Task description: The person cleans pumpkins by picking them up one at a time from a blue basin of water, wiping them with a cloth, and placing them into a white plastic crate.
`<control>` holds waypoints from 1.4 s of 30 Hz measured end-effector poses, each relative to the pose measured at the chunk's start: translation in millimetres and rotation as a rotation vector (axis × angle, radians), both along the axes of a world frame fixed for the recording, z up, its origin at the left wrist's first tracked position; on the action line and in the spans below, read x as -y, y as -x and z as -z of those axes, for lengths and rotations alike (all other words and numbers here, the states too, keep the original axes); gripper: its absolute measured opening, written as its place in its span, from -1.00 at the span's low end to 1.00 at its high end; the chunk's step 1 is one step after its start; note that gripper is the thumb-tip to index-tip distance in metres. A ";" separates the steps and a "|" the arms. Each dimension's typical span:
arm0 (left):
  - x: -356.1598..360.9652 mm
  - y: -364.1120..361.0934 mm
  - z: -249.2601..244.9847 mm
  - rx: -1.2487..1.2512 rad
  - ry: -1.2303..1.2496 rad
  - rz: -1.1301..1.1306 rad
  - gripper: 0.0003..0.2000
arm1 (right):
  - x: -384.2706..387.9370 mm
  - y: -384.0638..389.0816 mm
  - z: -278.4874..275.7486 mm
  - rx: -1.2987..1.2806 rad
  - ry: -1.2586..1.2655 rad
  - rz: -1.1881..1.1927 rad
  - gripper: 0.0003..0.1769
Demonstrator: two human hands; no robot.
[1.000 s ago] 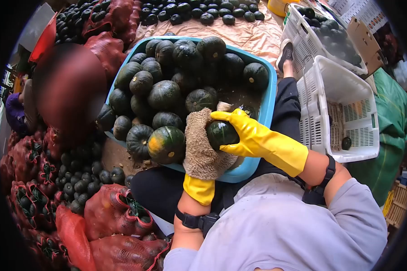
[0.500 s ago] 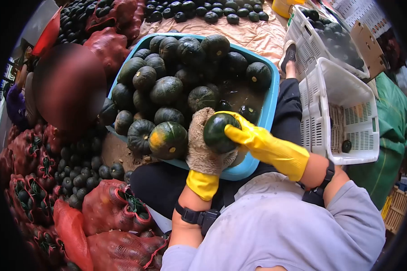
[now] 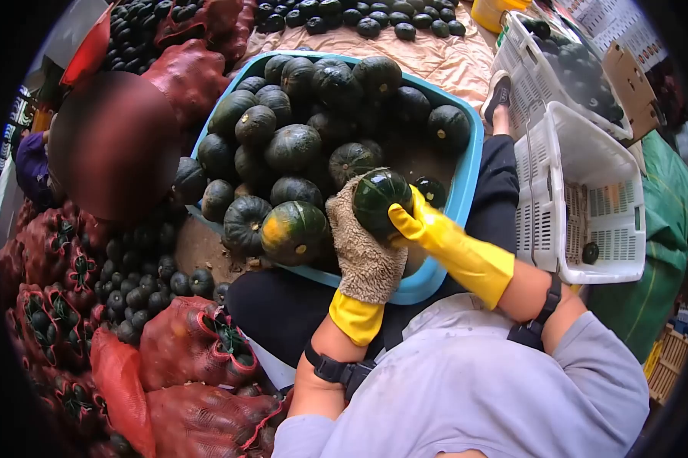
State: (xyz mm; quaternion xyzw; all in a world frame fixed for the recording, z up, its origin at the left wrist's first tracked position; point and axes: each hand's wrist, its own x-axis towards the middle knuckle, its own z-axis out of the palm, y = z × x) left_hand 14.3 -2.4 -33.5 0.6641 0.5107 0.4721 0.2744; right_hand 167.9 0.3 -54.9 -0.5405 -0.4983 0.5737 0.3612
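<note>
A shiny dark green pumpkin (image 3: 381,204) is held between my two hands over the near side of a blue tub (image 3: 472,172). My right hand (image 3: 428,225), in a yellow rubber glove, grips its right side with the thumb across the front. A fuzzy brown mitt covers my left hand (image 3: 367,256) over another yellow glove. That hand cups the pumpkin from the left and below, its fingers hidden by the mitt. Many green pumpkins are heaped in the tub, and one with an orange patch (image 3: 294,233) lies beside my left hand. Water stands at the tub's right side.
On the right stand a white crate (image 3: 600,229) with one small pumpkin inside and a fuller crate (image 3: 565,72) behind it. Red mesh sacks (image 3: 195,343) and loose pumpkins crowd the left, near another person. Pumpkins line a sheet (image 3: 436,57) at the back.
Both hands have shifted slightly right and up in view with the pumpkin, which has turned so its ribbed side shows. The camera view has shifted a little too.
</note>
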 end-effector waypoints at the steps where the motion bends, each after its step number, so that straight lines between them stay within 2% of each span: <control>1: 3.3 3.0 -6.2 0.008 -0.018 0.027 -0.13 | -7.3 -9.9 1.1 0.017 -0.152 -0.060 -0.02; 2: 4.2 7.9 -9.8 0.008 -0.041 0.062 -0.12 | -14.4 -19.8 2.4 0.030 -0.305 -0.112 0.02; 3: 3.2 15.4 -9.3 -0.021 -0.086 0.105 -0.12 | -15.3 -22.5 -35.6 0.280 -0.392 -0.241 0.09; 5: 1.9 25.1 -4.0 -0.097 -0.164 0.164 -0.11 | -2.3 -16.9 -57.0 0.396 -0.418 -0.359 0.11; 6: 1.4 26.7 1.2 -0.128 -0.193 0.167 -0.10 | -0.1 -13.4 -58.0 0.229 -0.320 -0.313 0.02; 9: -0.9 18.2 36.7 -0.121 -0.192 0.024 -0.09 | -0.2 -4.3 -1.1 -0.565 0.078 -0.098 -0.13; 10: -4.1 12.9 29.5 -0.095 -0.155 -0.022 -0.08 | 7.6 3.1 2.3 -0.637 0.345 0.118 -0.20; 11: -4.2 10.8 19.1 -0.136 -0.108 0.011 -0.14 | 2.2 3.1 6.4 -0.630 0.468 0.177 -0.10; 12: -5.8 8.0 1.1 -0.179 -0.061 0.044 -0.20 | -7.4 -6.9 -5.9 -0.185 0.331 -0.033 -0.05; 14: -3.6 12.8 -8.0 -0.221 -0.131 0.120 -0.24 | -7.9 -20.3 -2.5 0.100 -0.069 -0.230 0.00; 15: -2.6 15.2 -5.6 -0.196 -0.156 0.127 -0.24 | -6.9 -16.7 -0.9 -0.057 -0.329 -0.222 -0.01; 16: -1.4 17.7 -3.1 -0.172 -0.181 0.133 -0.24 | -0.9 -23.2 -11.8 0.126 -0.323 -0.233 0.01; 19: 0.5 15.8 -2.5 -0.119 -0.145 0.126 -0.26 | 3.2 -10.0 -2.0 -0.330 -0.170 -0.111 -0.03; 20: 0.3 13.3 -3.9 -0.104 -0.118 0.116 -0.27 | 1.7 -4.0 37.9 -0.490 -0.155 -0.065 -0.06; 22: -1.6 9.5 -7.5 -0.079 -0.068 0.101 -0.29 | 10.3 4.5 14.0 -0.486 0.181 0.122 -0.07; 23: -1.1 10.8 -8.0 -0.086 -0.083 0.106 -0.30 | 4.3 -2.0 13.8 -0.367 0.151 0.088 -0.04; 25: 2.3 16.3 -8.2 -0.116 -0.154 0.126 -0.29 | -6.1 -16.6 -19.7 0.457 -0.250 -0.159 0.03; 26: 4.0 21.0 -7.9 -0.136 -0.212 0.141 -0.29 | -6.0 -18.5 -33.4 0.458 -0.363 -0.195 0.08; 27: 3.4 23.1 -5.0 -0.155 -0.230 0.149 -0.27 | 2.8 -16.2 -50.4 0.607 -0.331 -0.275 0.06; 29: 2.1 27.3 0.7 -0.192 -0.268 0.163 -0.23 | 5.8 -22.1 -41.5 0.288 -0.390 -0.308 0.03; 31: 2.3 17.8 8.3 -0.203 -0.263 0.084 -0.24 | 2.5 -16.9 -34.0 -0.092 -0.048 -0.153 0.01; 32: 1.6 13.0 8.9 -0.190 -0.176 0.055 -0.27 | 0.7 -9.2 -27.1 -0.285 0.122 -0.073 0.00; 33: -0.5 7.4 1.9 -0.177 -0.090 0.025 -0.29 | 6.0 7.8 -11.8 -0.363 0.035 0.088 -0.04; 35: -0.6 2.1 -6.7 -0.114 -0.020 -0.003 -0.29 | 8.3 12.2 14.4 0.132 -0.504 0.102 -0.01; 36: 1.7 1.4 -10.2 -0.103 -0.026 0.011 -0.29 | 13.8 4.2 19.5 0.277 -0.631 0.064 -0.07; 40: 4.8 10.0 -6.8 -0.275 -0.158 0.162 -0.28 | 15.5 -29.0 -18.7 0.480 -0.709 -0.200 -0.20; 41: 4.9 11.9 -1.6 -0.345 -0.173 0.181 -0.28 | 11.6 -33.8 -18.3 0.470 -0.749 -0.228 -0.14; 42: 6.0 12.2 4.6 -0.417 -0.187 0.190 -0.28 | 6.8 -34.6 -24.5 0.403 -0.645 -0.239 -0.07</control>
